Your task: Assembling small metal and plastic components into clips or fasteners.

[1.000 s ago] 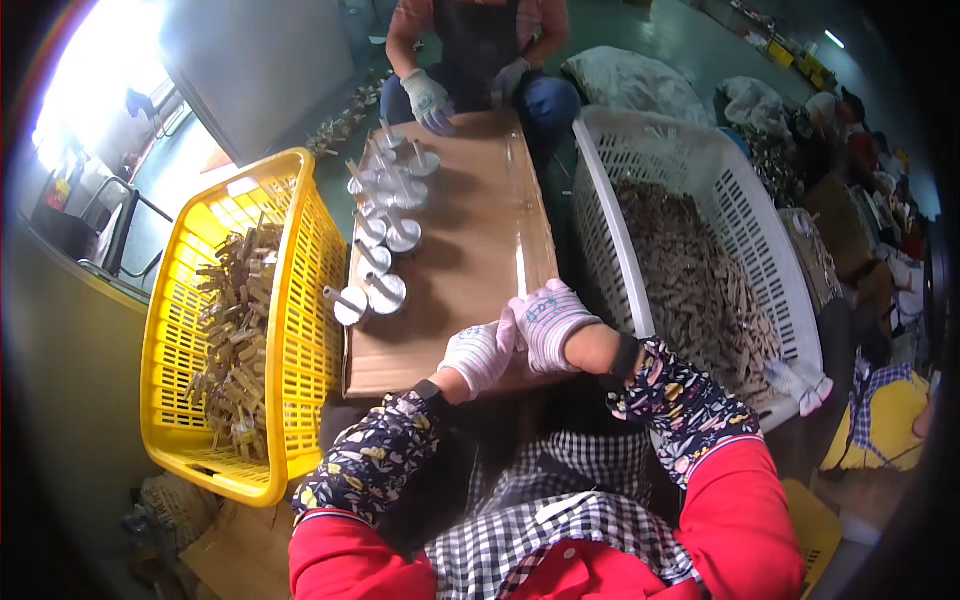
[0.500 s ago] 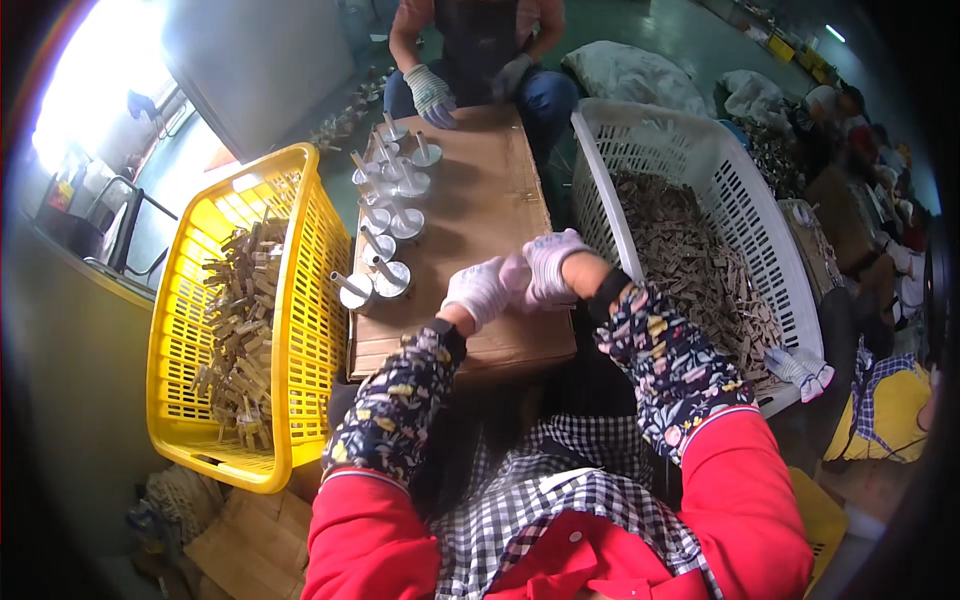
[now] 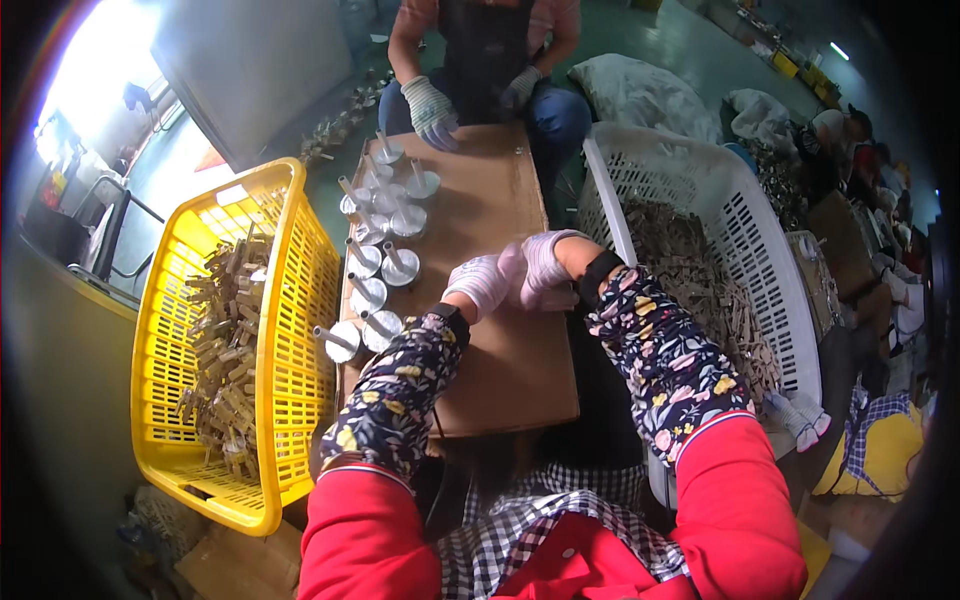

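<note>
Gloved hands meet at the centre of the frame, over the brown bench [image 3: 520, 370]; the left hand [image 3: 478, 283] and the right hand [image 3: 545, 268] press together, fingers curled inward, and whatever small part sits between them is hidden, so I cannot tell what they clamp on, only that both are closed against each other; floral sleeve covers run back to the red sleeves at the lower edge. Just left of the left hand stand round metal discs with upright stems [image 3: 380, 268], in a loose double row running up the bench toward the top of the frame; the nearest pair sits close to the left forearm, near the bench's left edge, and a sideways sweep of that elbow could, I judge, knock one off toward the yellow basket [image 3: 290, 300] of small brass-coloured pieces at the left. Right of centre, the white basket [image 3: 740, 250] of similar pieces stands against the bench; its rim hems in the right elbow. Open room lies on the bare bench surface between the hands and the far end; there, at the top of the frame, a co-worker's gloved hand [image 3: 430, 110] rests near the farthest discs.
</note>
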A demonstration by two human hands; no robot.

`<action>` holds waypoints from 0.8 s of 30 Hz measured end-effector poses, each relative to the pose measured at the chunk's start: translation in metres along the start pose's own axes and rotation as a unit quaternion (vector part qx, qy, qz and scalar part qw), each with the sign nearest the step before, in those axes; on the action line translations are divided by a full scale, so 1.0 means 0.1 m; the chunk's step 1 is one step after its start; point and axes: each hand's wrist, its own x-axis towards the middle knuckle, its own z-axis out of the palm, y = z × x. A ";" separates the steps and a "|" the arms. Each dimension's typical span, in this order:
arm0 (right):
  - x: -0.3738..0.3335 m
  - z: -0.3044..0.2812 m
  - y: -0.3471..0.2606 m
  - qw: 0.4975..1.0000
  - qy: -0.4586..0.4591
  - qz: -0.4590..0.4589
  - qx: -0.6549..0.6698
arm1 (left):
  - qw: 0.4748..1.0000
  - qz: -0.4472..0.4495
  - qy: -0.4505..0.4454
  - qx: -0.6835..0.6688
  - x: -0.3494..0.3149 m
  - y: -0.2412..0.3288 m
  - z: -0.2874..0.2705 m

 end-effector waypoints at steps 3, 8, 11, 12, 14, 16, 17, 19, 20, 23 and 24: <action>0.14 0.27 -0.23 0.928 0.282 0.078 -0.232 | 0.998 -0.070 -0.001 -0.002 0.44 -0.33 0.04; 0.59 0.13 0.23 0.963 0.208 0.089 -0.149 | 0.995 0.072 -0.044 -0.044 0.77 -0.40 0.30; 0.94 -0.20 0.56 1.000 0.023 -0.009 0.013 | 0.998 0.040 0.035 0.023 0.62 -0.08 0.01; 0.95 -0.30 0.50 0.998 -0.040 0.015 0.039 | 0.997 0.037 0.023 0.066 0.66 -0.12 -0.06; 0.77 -0.25 0.28 0.990 0.122 0.044 -0.055 | 0.994 0.012 0.022 0.109 0.78 -0.11 -0.19; 0.73 -0.09 0.03 0.926 0.303 0.084 -0.210 | 1.000 -0.019 0.015 0.014 1.19 -0.45 -0.19; 1.09 0.16 0.25 0.879 0.402 0.113 -0.228 | 1.000 0.015 0.021 0.015 1.42 -0.47 -0.13; 1.11 -0.04 0.38 0.932 0.330 0.080 -0.126 | 0.997 -0.068 -0.013 -0.041 1.47 -0.31 -0.21; 1.14 -0.21 0.44 0.949 0.284 0.075 -0.118 | 0.982 -0.159 -0.031 -0.093 1.43 -0.19 -0.31; 1.43 -0.61 0.96 0.998 0.056 0.012 -0.033 | 0.997 0.003 0.078 0.011 1.25 0.13 -0.24; 1.37 -0.66 0.78 0.997 0.072 0.021 -0.035 | 0.997 -0.003 0.080 0.004 1.24 0.00 -0.28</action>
